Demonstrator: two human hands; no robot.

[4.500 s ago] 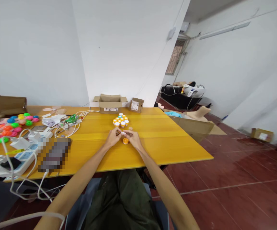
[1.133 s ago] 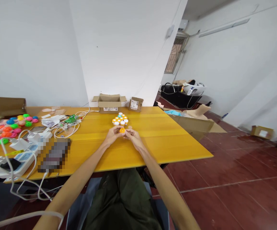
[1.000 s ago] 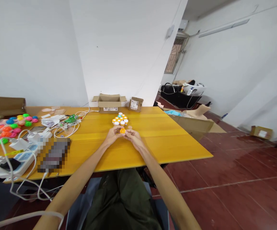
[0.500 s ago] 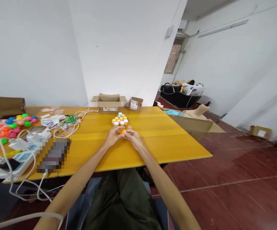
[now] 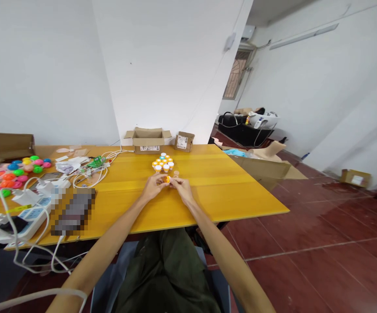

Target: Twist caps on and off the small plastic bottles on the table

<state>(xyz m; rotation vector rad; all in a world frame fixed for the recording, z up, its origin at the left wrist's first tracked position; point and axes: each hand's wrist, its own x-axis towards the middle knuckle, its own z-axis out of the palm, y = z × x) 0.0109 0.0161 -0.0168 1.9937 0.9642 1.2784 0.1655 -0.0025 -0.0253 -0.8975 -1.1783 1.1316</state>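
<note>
One small orange piece lies between left hand and right hand, both pinching it, long axis indeterminable.

The small orange piece you hold looks like smooth plastic, your tabletop glossy wood, the open carton matt cardboard, your trousers matt cloth.

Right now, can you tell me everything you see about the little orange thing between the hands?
The little orange thing is bright and looks like plastic. It's partly hidden, so I can't tell its full shape. It's held between the left grip and the right grip, both touching it, over the yellow table, on this side of the white-topped containers.
</note>
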